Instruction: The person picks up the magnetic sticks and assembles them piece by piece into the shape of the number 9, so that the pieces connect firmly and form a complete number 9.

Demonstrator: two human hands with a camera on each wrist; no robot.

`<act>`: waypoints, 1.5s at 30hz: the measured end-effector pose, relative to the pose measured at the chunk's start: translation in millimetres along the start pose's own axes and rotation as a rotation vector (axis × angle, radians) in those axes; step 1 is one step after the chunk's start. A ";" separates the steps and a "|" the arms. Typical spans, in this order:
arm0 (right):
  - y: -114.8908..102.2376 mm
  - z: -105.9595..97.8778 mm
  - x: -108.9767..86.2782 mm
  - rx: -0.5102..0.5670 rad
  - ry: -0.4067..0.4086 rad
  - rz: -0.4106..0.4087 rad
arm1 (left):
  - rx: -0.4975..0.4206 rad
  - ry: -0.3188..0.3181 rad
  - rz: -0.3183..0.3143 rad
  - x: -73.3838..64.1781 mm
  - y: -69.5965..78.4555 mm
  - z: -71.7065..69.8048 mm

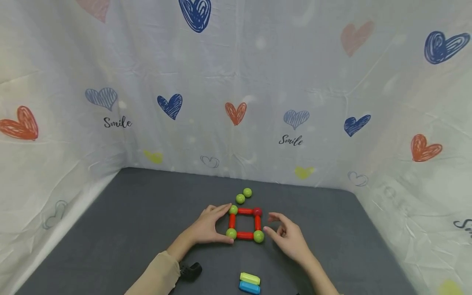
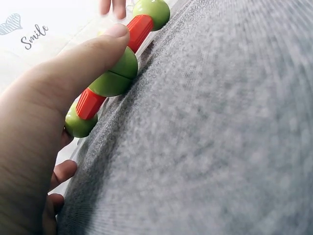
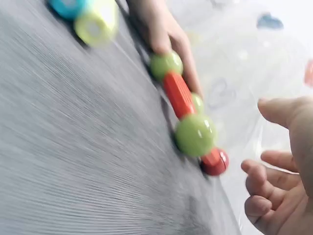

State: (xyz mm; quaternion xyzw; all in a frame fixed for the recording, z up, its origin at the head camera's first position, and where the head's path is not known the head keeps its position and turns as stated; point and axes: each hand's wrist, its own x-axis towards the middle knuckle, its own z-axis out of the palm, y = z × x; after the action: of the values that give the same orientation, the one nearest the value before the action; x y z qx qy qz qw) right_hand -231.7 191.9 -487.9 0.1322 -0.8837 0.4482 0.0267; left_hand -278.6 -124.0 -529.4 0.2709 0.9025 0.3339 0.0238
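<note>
The left hand (image 1: 206,228) grips the left side of a square frame (image 1: 245,235) between thumb and fingers, while the right hand (image 1: 291,241), its fingers loosely bent and relaxed, is just beside the frame's right side. Behind, a white heart-printed curtain (image 1: 265,82) meets the far edge of the dark grey table (image 1: 155,205), whose top runs out wide left and right of the hands. The frame, red rods (image 1: 245,211) joining green corner balls (image 1: 259,236) and a red ball (image 1: 257,212), lies between them, a yellow bar (image 1: 250,278) and a blue bar (image 1: 249,287) nearer the front and two loose green balls (image 1: 240,198) just beyond.
</note>
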 end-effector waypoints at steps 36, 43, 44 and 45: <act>7.8 21.1 -69.8 0.155 -0.421 -0.274 | 0.006 -0.004 0.006 2.4 -2.0 0.6; 7.3 25.9 -70.1 0.142 -0.396 -0.317 | 0.018 -0.003 0.006 0.3 -0.3 0.0; 7.4 26.7 -70.3 0.142 -0.391 -0.322 | 0.020 -0.003 0.005 0.1 -0.4 0.2; 7.3 27.4 -70.6 0.143 -0.385 -0.325 | 0.020 -0.003 0.005 -0.2 -0.4 0.4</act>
State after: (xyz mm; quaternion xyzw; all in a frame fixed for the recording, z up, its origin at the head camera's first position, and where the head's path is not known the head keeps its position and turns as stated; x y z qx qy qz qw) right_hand -163.6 188.9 -521.7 0.3568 -0.8057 0.4660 -0.0797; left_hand -278.6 -124.1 -530.0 0.2739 0.9051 0.3244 0.0217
